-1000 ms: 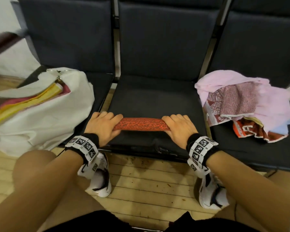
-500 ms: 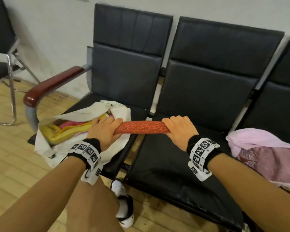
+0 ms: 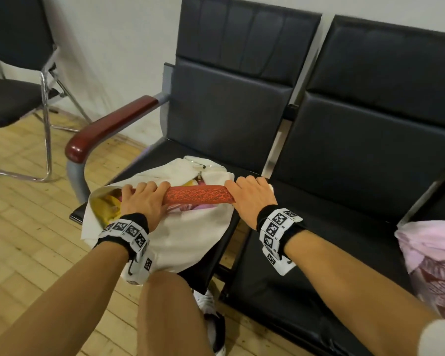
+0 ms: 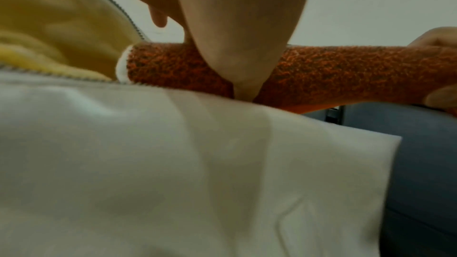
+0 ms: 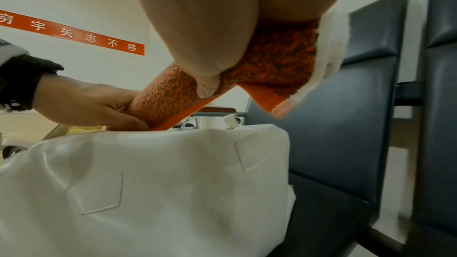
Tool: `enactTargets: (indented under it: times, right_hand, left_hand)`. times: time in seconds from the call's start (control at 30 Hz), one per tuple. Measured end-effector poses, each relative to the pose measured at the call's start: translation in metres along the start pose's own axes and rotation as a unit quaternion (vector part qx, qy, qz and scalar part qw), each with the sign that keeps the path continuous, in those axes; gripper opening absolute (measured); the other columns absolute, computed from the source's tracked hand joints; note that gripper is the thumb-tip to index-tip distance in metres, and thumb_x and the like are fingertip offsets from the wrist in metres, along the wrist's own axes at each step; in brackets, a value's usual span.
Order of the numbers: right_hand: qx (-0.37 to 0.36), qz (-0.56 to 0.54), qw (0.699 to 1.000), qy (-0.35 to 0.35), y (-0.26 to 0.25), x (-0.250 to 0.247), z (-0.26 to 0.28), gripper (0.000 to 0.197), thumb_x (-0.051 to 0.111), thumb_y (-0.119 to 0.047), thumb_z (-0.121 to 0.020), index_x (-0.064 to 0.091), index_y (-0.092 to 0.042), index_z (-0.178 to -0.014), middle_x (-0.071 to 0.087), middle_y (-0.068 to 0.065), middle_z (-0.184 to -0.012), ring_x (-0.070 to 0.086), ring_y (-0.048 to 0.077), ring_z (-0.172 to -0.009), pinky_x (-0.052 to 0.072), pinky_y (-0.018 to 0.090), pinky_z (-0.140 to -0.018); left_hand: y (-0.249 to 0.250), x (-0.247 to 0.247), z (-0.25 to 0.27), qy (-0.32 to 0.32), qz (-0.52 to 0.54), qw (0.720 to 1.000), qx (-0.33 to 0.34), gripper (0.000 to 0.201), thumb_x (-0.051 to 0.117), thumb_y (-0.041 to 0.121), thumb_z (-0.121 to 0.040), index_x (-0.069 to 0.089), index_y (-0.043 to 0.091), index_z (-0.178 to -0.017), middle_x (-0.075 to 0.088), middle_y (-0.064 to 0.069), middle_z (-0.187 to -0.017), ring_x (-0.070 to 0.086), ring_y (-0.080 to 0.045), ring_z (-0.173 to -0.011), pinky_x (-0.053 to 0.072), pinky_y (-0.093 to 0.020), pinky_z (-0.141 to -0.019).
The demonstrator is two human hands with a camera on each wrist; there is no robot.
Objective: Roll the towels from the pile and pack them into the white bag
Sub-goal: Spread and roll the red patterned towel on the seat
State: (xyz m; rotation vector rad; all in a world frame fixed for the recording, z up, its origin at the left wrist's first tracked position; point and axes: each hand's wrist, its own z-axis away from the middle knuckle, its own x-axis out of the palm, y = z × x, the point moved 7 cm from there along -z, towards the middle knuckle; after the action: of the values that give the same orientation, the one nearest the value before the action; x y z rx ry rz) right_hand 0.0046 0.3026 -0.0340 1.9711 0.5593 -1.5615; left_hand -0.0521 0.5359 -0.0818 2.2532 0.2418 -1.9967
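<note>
A rolled orange-red patterned towel (image 3: 197, 194) lies level just above the open mouth of the white bag (image 3: 188, 235) on the left seat. My left hand (image 3: 144, 199) grips the roll's left end and my right hand (image 3: 249, 194) grips its right end. In the left wrist view the roll (image 4: 321, 77) sits right over the bag's zipped edge (image 4: 173, 163), with yellow cloth inside. The right wrist view shows the towel (image 5: 272, 62) pinched under my thumb above the bag (image 5: 148, 183). The pink towel pile (image 3: 432, 263) lies on the seat at far right.
The bag holds yellow and pink towels (image 3: 106, 209). A red-brown armrest (image 3: 108, 127) stands left of the bag. The middle black seat (image 3: 332, 227) is bare. A separate black chair (image 3: 13, 98) stands at far left on the wooden floor (image 3: 18, 227).
Both hands have carried the rolled towel from the middle seat leftward to just above the bag's opening. The view has swung left, so the pile now sits at the right edge.
</note>
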Motion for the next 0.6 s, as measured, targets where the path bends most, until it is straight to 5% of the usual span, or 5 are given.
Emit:
enactTargets:
  times: [0.07, 0.2, 0.3, 0.5, 0.6]
  right_hand:
    - [-0.014, -0.002, 1.0, -0.005, -0.015, 0.008, -0.012, 0.029, 0.053, -0.029, -0.093, 0.047, -0.024, -0.12, 0.057, 0.001, -0.1, 0.053, 0.026, -0.09, 0.036, 0.04, -0.08]
    - [-0.014, -0.046, 0.999, -0.002, -0.04, 0.025, -0.035, 0.046, 0.04, -0.057, -0.088, 0.05, -0.024, -0.119, 0.058, 0.0, -0.1, 0.052, 0.024, -0.091, 0.035, 0.043, -0.084]
    - [-0.007, -0.064, 0.998, -0.008, -0.053, 0.04, -0.049, 0.046, 0.038, -0.048, -0.09, 0.047, -0.024, -0.129, 0.056, 0.001, -0.108, 0.049, 0.024, -0.097, 0.031, 0.047, -0.09]
    - [-0.02, -0.093, 0.995, -0.009, -0.092, 0.057, -0.077, 0.041, 0.053, -0.023, -0.085, 0.047, -0.024, -0.126, 0.056, 0.001, -0.12, 0.047, 0.025, -0.109, 0.028, 0.048, -0.096]
    - [-0.02, -0.116, 0.993, -0.013, -0.11, 0.065, -0.091, 0.037, 0.059, -0.033, -0.087, 0.049, -0.026, -0.123, 0.058, 0.0, -0.122, 0.043, 0.026, -0.118, 0.026, 0.053, -0.106]
  left_hand:
    - [-0.016, 0.012, -0.004, -0.024, -0.004, 0.999, -0.024, 0.037, 0.042, 0.051, -0.094, 0.042, 0.036, -0.128, 0.058, 0.005, -0.12, 0.05, -0.023, -0.118, 0.023, -0.055, -0.106]
    - [-0.044, 0.03, -0.012, -0.047, -0.017, 0.996, -0.07, 0.04, 0.041, 0.056, -0.086, 0.052, 0.03, -0.114, 0.058, 0.003, -0.127, 0.037, -0.023, -0.135, 0.001, -0.066, -0.111]
    - [-0.06, 0.035, -0.013, -0.057, -0.02, 0.992, -0.113, 0.07, 0.041, 0.069, -0.075, 0.05, 0.031, -0.133, 0.031, -0.003, -0.158, 0.004, -0.026, -0.151, -0.021, -0.067, -0.106]
    - [-0.072, 0.03, -0.009, -0.036, 0.016, 0.984, -0.173, 0.117, 0.038, 0.091, -0.063, 0.015, 0.022, -0.155, -0.015, -0.002, -0.165, -0.024, -0.024, -0.149, -0.012, -0.069, -0.113]
    - [-0.071, 0.032, -0.011, -0.03, 0.027, 0.983, -0.178, 0.129, 0.044, 0.091, -0.062, -0.009, 0.022, -0.156, -0.022, -0.003, -0.164, -0.027, -0.025, -0.148, -0.013, -0.068, -0.113]
